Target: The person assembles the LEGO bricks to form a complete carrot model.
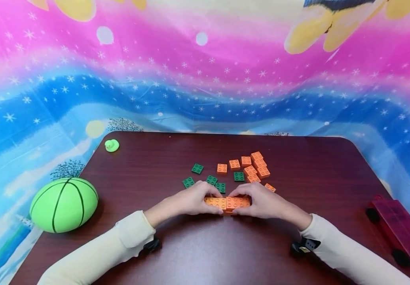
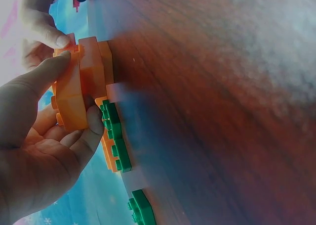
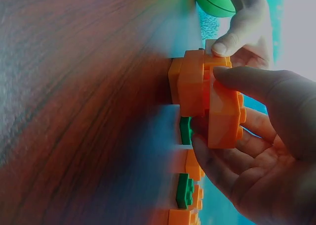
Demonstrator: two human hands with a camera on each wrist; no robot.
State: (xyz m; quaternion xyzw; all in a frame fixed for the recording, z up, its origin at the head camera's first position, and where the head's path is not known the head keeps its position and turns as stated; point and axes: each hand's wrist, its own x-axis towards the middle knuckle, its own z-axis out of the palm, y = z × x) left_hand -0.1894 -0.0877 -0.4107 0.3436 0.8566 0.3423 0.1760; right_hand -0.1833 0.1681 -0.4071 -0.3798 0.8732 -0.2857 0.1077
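Two orange toy bricks sit end to end on top of an orange brick stack near the table's middle. My left hand (image 1: pixel 199 198) pinches the left top brick (image 1: pixel 215 203) between thumb and fingers. The right top brick (image 1: pixel 237 202) is gripped the same way by my right hand (image 1: pixel 262 200). In the right wrist view, a middle brick (image 3: pixel 191 86) lies under the top ones and a lowest brick (image 3: pixel 174 81) rests on the table. A narrow gap shows between the right top brick (image 3: pixel 222 116) and the middle brick.
Loose green bricks (image 1: pixel 197 168) and orange bricks (image 1: pixel 234 164) lie beyond my hands on the brown table (image 1: pixel 155 158). A green ball (image 1: pixel 64 204) with black lines stands at the left edge, a small green duck (image 1: pixel 112 145) farther back. A red toy vehicle (image 1: pixel 401 225) is at the right.
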